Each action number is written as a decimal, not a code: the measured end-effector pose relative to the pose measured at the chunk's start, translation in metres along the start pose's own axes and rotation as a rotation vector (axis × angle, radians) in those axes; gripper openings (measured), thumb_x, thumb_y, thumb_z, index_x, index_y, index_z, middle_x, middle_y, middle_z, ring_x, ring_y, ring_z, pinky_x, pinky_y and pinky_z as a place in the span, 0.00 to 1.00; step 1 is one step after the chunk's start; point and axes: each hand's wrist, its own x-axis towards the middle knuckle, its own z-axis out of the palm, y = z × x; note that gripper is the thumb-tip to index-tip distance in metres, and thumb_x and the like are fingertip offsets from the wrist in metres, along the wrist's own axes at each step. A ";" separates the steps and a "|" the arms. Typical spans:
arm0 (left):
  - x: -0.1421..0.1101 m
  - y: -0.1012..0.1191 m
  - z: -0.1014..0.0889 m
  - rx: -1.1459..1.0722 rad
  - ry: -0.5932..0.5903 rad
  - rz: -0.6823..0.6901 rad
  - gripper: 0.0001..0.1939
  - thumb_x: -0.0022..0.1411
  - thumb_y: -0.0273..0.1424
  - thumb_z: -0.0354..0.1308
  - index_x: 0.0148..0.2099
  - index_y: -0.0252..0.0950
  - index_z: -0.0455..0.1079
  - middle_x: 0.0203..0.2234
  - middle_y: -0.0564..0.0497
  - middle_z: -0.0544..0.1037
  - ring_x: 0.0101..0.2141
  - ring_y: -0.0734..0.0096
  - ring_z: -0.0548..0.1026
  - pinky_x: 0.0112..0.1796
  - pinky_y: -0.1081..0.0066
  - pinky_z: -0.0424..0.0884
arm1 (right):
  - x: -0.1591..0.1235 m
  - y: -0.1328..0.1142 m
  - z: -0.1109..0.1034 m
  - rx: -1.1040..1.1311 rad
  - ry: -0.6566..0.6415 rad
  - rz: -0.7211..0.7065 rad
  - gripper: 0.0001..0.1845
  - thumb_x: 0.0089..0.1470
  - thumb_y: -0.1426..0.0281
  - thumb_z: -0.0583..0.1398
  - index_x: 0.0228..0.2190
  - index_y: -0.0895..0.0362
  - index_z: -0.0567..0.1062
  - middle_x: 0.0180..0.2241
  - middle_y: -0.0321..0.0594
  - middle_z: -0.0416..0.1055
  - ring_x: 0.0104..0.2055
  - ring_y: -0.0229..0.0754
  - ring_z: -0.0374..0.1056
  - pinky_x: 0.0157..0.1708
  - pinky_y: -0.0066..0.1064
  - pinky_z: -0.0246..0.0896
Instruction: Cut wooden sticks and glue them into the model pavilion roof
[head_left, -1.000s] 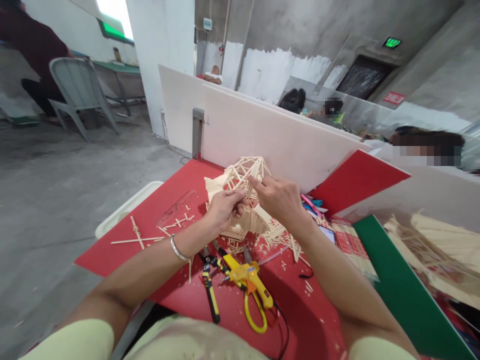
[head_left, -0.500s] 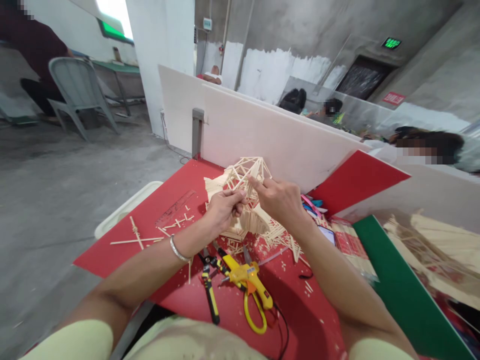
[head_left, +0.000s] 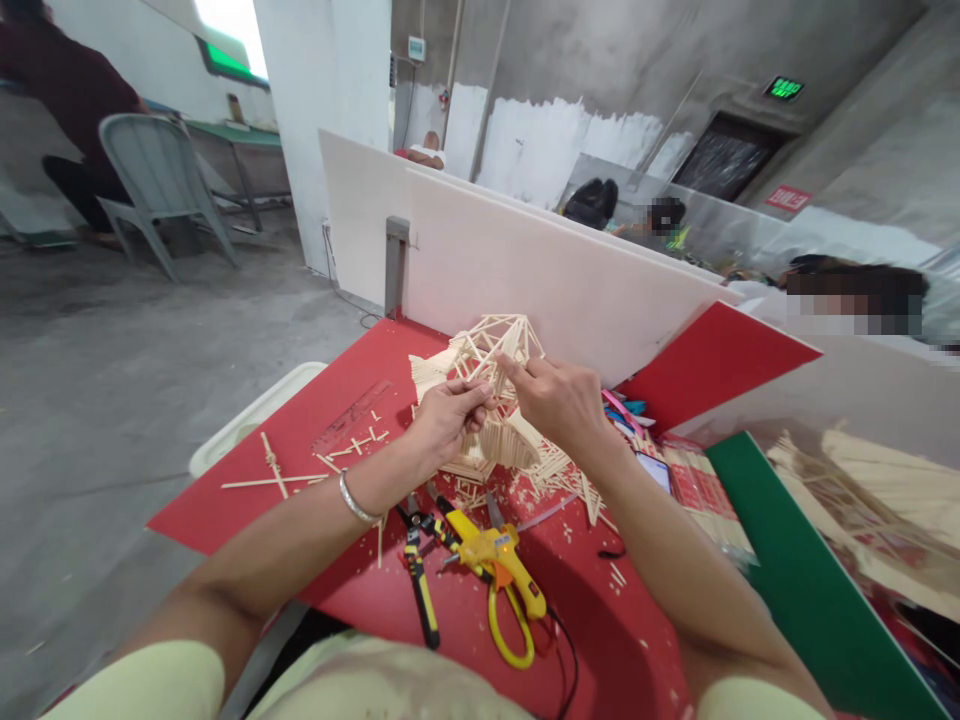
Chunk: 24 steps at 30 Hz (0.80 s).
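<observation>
A model of pale wooden sticks stands on the red table, with an open frame on top and a curved, tightly lined part in front. My left hand, wearing a silver bracelet, is closed in a pinch at the front of the frame, thumb and fingertip on a stick. From the right, my right hand reaches in with its index finger against the frame. Its other fingers are curled, and whatever they may hold is hidden. Nearer my body lie a yellow glue gun, yellow-handled scissors and black-and-yellow pliers.
Loose sticks and chips litter the red table. A clear ruler lies left. Bundled sticks and a phone lie right, beside a green board. A white partition stands behind; other people sit beyond.
</observation>
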 end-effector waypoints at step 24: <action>-0.003 0.008 0.004 0.030 0.023 -0.052 0.08 0.52 0.29 0.68 0.31 0.29 0.73 0.20 0.51 0.76 0.15 0.82 0.68 0.15 0.80 0.61 | 0.001 -0.002 -0.002 0.026 -0.065 0.030 0.26 0.62 0.76 0.49 0.59 0.51 0.66 0.31 0.40 0.74 0.33 0.37 0.62 0.27 0.34 0.37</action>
